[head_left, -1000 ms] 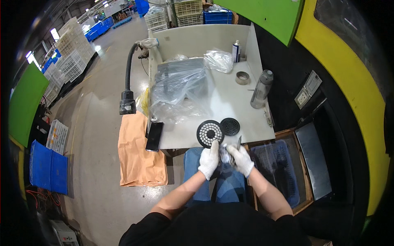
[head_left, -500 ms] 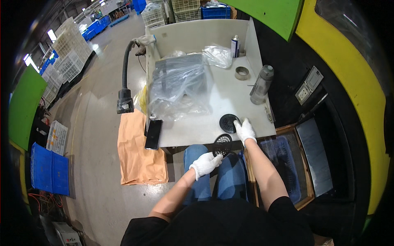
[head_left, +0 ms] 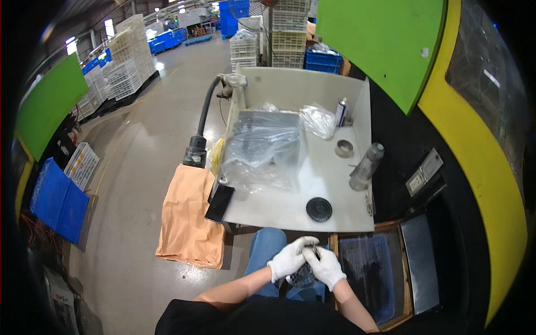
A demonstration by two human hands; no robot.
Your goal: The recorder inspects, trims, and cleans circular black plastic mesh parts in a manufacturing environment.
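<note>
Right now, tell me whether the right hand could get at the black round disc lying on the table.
Probably yes. The black round disc lies alone near the table's front edge, just ahead of the right hand, with nothing between them. But both hands are busy holding a dark round part over the lap.

A white table is standing in the middle of the frame. On it, a crumpled clear plastic bag is lying at centre left, a black round disc near the lower edge, a tape roll and a grey bottle at right. A black phone is resting on the lower left corner. An orange bag is hanging at lower left.
</note>
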